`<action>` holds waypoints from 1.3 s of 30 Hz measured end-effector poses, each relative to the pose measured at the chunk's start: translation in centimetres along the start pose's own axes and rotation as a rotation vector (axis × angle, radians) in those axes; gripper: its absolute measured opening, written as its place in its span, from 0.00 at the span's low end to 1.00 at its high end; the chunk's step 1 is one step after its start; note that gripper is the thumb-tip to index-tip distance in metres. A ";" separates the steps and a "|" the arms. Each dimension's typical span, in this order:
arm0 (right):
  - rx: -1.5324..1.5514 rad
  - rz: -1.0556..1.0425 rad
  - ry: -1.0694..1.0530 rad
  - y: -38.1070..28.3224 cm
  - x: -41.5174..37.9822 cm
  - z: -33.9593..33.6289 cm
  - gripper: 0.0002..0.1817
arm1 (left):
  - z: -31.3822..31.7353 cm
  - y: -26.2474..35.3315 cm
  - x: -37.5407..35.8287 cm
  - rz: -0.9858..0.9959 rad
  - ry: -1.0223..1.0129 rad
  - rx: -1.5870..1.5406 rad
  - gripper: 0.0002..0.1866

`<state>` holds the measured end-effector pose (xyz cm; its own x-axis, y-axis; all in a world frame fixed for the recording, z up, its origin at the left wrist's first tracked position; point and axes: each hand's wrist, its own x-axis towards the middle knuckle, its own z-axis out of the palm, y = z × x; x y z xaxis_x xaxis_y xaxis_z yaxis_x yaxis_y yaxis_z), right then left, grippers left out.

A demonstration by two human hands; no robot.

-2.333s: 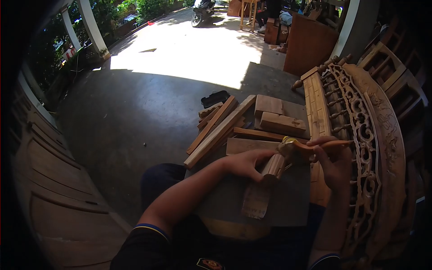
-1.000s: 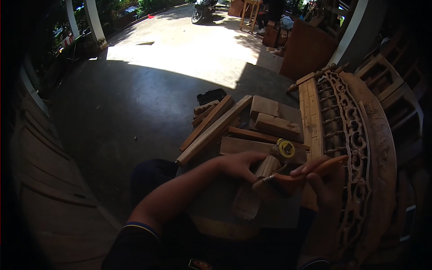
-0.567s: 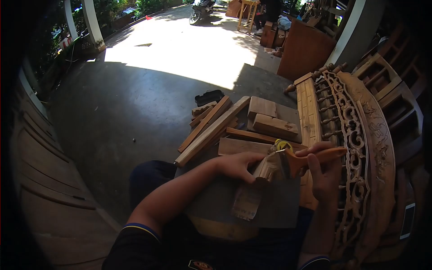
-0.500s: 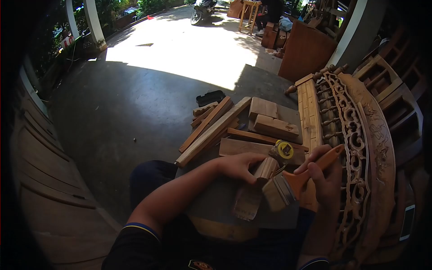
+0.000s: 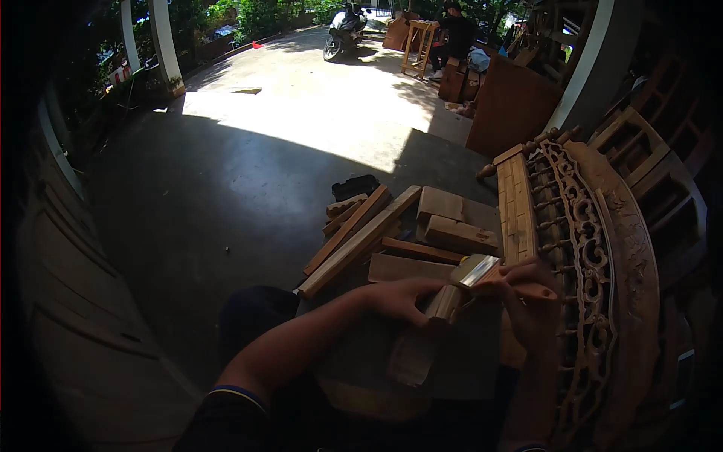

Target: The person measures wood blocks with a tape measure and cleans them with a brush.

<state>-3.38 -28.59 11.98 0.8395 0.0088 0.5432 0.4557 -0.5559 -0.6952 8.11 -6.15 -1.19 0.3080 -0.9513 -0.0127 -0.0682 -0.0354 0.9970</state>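
My left hand (image 5: 398, 297) is closed round a short moulded wooden block (image 5: 446, 303), thumb on its near side. In my right hand (image 5: 532, 316) is a wide paintbrush (image 5: 480, 271) with an orange handle, its shiny metal band catching the light. The brush head is at the far top end of the block, overlapping it in this view. A flat brownish piece (image 5: 413, 360) lies below the block on the dark work surface (image 5: 468, 354). The yellow tape measure is almost hidden behind the brush.
Long wooden strips (image 5: 361, 241) and thick wood blocks (image 5: 461, 233) lie beyond my hands. A carved wooden panel (image 5: 595, 248) stands close on the right, with a phone (image 5: 682, 378) near it. Further off are a motorcycle (image 5: 346, 32) and a seated person (image 5: 454, 36).
My right hand has turned the brush and raised its head from beside the block's near right side to its far end. My left hand keeps hold of the block.
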 end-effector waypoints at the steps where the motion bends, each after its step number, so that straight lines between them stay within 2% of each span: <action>1: -0.071 -0.021 -0.063 0.4 0.1 -0.6 0.10 | -0.1 -0.2 0.1 0.010 0.002 0.000 0.56; 5: 0.137 -0.175 -0.277 -0.4 -0.1 -1.5 0.06 | 0.0 1.1 -0.6 -0.083 0.017 0.087 0.56; 8: 0.711 0.276 -0.190 -1.3 -1.1 -1.7 0.06 | 0.2 1.4 -0.4 -0.109 0.019 0.029 0.55; 9: 0.627 0.293 -0.101 -1.2 -0.9 -1.3 0.07 | 0.1 1.1 -0.3 -0.089 0.013 0.015 0.55; 12: 0.354 0.235 -0.027 0.4 -1.0 -0.7 0.12 | 0.0 0.8 -0.2 -0.081 0.003 -0.002 0.56; 13: 0.445 0.171 -0.061 -0.2 -1.3 -0.7 0.12 | 0.0 0.8 -0.3 -0.088 0.002 -0.003 0.56; 16: 0.634 0.051 -0.336 -0.6 -1.3 -1.7 0.09 | 0.1 0.1 -0.2 -0.053 0.032 0.024 0.55; 17: 0.498 0.139 -0.217 -1.3 -1.5 -1.2 0.10 | 0.2 0.0 -0.2 -0.050 0.032 0.023 0.55; 20: 0.241 0.225 0.141 -0.7 -0.9 0.3 0.15 | 0.0 0.0 -0.2 -0.030 0.033 0.054 0.54; 21: 0.318 0.196 0.092 -0.2 -1.1 0.1 0.15 | 0.0 0.1 -0.2 -0.018 0.036 0.081 0.54; 24: 0.564 0.028 -0.298 -0.4 -1.4 -1.5 0.09 | 0.2 0.2 -0.2 -0.013 0.023 0.048 0.54; 25: 0.511 0.006 -0.399 -0.8 -1.2 -1.6 0.06 | 0.2 0.3 -0.2 -0.020 0.010 0.019 0.54; 28: 0.287 0.240 0.058 -1.0 -0.8 0.2 0.10 | 0.0 0.8 -0.3 -0.066 0.013 -0.006 0.53; 29: 0.358 0.290 0.197 -1.0 -0.7 0.7 0.08 | 0.0 0.5 -0.2 -0.038 0.018 0.009 0.53; 32: 0.510 0.284 0.028 -0.8 -0.9 -0.3 0.06 | 0.1 -0.2 -0.1 0.016 0.022 0.016 0.52; 33: 0.657 0.270 -0.125 -0.9 -1.2 -0.6 0.06 | 0.1 0.0 -0.1 0.011 0.009 -0.005 0.52; 36: 0.599 0.271 -0.091 -1.6 -1.2 -0.7 0.06 | 0.0 0.2 -0.2 -0.036 0.014 0.017 0.53; 37: 0.608 0.302 0.025 -1.0 -0.9 -0.6 0.06 | 0.0 0.3 -0.2 -0.056 0.022 0.042 0.53; 39: 0.503 0.297 0.062 -0.7 -0.8 -0.5 0.06 | 0.0 -0.3 0.0 0.001 0.009 -0.010 0.54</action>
<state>-4.50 -28.66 12.28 0.9407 -0.1445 0.3069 0.3006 -0.0639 -0.9516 8.17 -6.15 -1.51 0.3165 -0.9485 -0.0107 -0.0590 -0.0309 0.9978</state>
